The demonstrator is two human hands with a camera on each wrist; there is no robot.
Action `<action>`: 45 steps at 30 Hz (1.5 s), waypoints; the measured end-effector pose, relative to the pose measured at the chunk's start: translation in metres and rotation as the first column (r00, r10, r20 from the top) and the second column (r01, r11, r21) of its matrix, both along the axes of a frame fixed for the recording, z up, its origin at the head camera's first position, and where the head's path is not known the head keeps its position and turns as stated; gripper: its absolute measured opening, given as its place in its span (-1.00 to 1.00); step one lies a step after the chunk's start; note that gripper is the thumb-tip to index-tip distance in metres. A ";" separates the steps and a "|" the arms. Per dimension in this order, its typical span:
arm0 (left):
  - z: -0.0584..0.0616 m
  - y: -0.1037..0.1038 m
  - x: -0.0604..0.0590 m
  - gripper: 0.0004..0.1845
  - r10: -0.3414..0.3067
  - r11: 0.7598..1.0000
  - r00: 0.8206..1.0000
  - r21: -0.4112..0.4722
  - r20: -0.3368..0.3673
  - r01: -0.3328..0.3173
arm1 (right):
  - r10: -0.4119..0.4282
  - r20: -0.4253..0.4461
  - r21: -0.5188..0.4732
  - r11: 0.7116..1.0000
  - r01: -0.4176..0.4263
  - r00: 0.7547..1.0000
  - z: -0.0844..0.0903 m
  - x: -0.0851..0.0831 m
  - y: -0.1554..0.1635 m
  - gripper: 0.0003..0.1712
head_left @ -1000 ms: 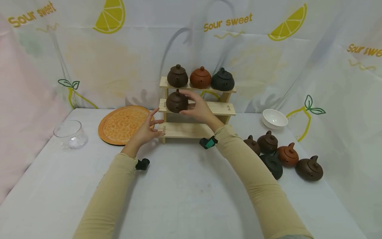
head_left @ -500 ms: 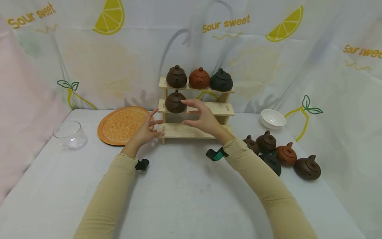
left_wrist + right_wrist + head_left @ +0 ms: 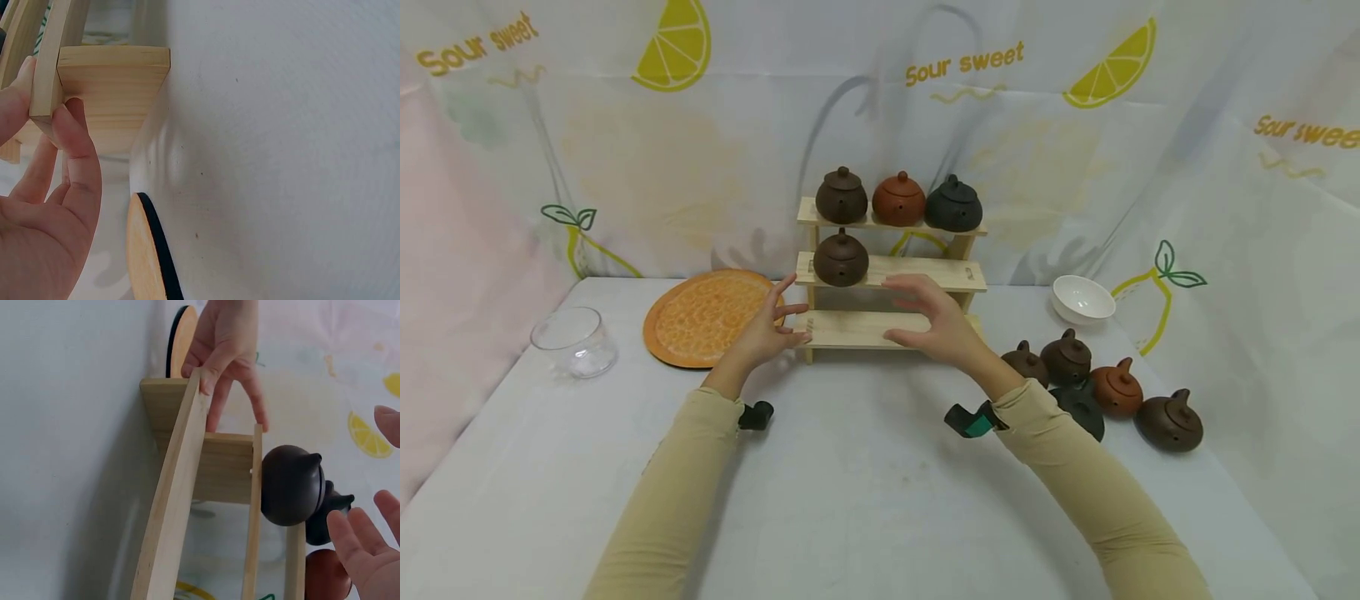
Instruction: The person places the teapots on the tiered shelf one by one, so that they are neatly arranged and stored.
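Note:
A three-tier wooden rack (image 3: pixel 925 272) stands mid-table. Its top shelf carries a dark brown teapot (image 3: pixel 842 197), a red-brown teapot (image 3: pixel 898 199) and a black teapot (image 3: pixel 953 204). Another dark brown teapot (image 3: pixel 841 259) (image 3: pixel 290 484) sits at the left of the middle shelf. My left hand (image 3: pixel 782 321) (image 3: pixel 225 356) rests on the rack's left end, fingers straight, thumb on the bottom shelf's front edge (image 3: pixel 47 75). My right hand (image 3: pixel 917 312) (image 3: pixel 369 550) hovers empty and open in front of the lower shelves.
Several loose teapots (image 3: pixel 1116 390) lie on the table at the right, with a white bowl (image 3: pixel 1081 298) behind them. An orange patterned plate (image 3: pixel 711 312) (image 3: pixel 147 256) and a glass bowl (image 3: pixel 574 340) sit at the left. A lemon-print cloth hangs behind.
My right hand let go of the dark brown teapot on the middle shelf and drew back down towards me. The left hand stayed on the rack.

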State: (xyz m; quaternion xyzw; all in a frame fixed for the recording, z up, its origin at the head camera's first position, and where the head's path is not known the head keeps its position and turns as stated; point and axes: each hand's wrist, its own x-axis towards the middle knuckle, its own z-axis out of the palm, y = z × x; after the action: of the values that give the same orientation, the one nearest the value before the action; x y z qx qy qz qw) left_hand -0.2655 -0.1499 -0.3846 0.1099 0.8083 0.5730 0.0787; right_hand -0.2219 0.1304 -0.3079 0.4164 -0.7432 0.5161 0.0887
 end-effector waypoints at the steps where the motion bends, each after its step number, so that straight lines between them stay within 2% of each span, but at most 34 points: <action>1: 0.000 0.000 0.000 0.06 0.001 1.000 1.000 -0.002 0.000 -0.001 | -0.001 0.002 -0.002 1.000 0.001 1.000 0.001 0.004 0.002 -0.35; 5: 0.000 0.000 0.001 0.05 0.002 1.000 1.000 -0.006 0.003 -0.002 | -0.001 0.012 -0.011 1.000 0.001 1.000 0.002 0.015 0.012 -0.35; 12: 0.001 0.000 0.002 0.05 -0.006 1.000 1.000 0.007 -0.016 0.006 | -0.087 0.058 0.025 0.996 0.086 0.994 -0.021 0.012 0.039 -0.33; 19: 0.002 0.001 0.002 0.04 -0.011 1.000 1.000 0.016 -0.016 0.011 | -0.157 0.112 0.051 0.987 0.153 0.981 -0.029 0.020 0.065 -0.31; 32: 0.000 0.001 0.002 0.04 -0.005 1.000 1.000 -0.010 -0.031 0.005 | -0.269 0.099 0.017 0.963 0.269 0.958 -0.046 0.045 0.106 -0.32; 40: 0.003 0.002 0.004 0.04 -0.008 1.000 0.999 -0.007 -0.044 0.007 | -0.279 0.070 -0.057 0.957 0.283 0.958 -0.056 0.058 0.131 -0.32; 45: 0.003 0.002 0.004 0.05 -0.009 1.000 0.999 -0.006 -0.037 0.008 | -0.315 0.070 -0.073 0.945 0.320 0.946 -0.061 0.066 0.144 -0.31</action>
State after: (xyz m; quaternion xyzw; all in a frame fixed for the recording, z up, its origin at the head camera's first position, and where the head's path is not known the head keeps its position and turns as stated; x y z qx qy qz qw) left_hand -0.2615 -0.1477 -0.3819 0.1238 0.8109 0.5681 0.0663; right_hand -0.1562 0.2745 -0.3693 0.2721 -0.7807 0.5372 0.1667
